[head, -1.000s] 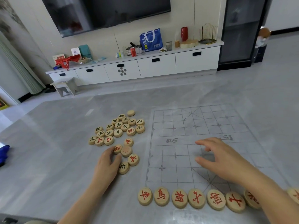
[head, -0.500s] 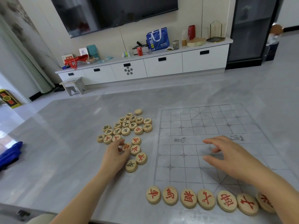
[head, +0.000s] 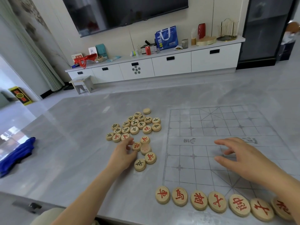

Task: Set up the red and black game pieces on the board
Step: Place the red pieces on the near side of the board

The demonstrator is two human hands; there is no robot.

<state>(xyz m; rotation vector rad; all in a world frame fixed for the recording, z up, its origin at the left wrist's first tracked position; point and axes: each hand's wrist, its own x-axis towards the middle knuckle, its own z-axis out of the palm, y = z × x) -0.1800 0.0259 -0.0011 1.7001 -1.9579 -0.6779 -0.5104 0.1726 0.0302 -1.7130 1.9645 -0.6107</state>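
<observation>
Head cam: L hand [head: 123, 157] pinches a red piece [head: 136, 146] w/ thumb + fingertips at near edge of the loose pile [head: 138, 125], on the table [head: 73, 143] just left of the board [head: 203, 124]. R hand [head: 243, 159] over board's near half, fingers spread, holding nothing. Red row [head: 198, 201] lines board's near edge

Grey gridded board [head: 227, 127] lies flat before me, round wooden red-lettered pieces [head: 198, 201] lining its near edge. Loose red and black pieces [head: 134, 125] cluster just left, mostly face-up.

Blue bag [head: 166, 38] reads TBS; leftmost piece [head: 162, 194] 車.
</observation>
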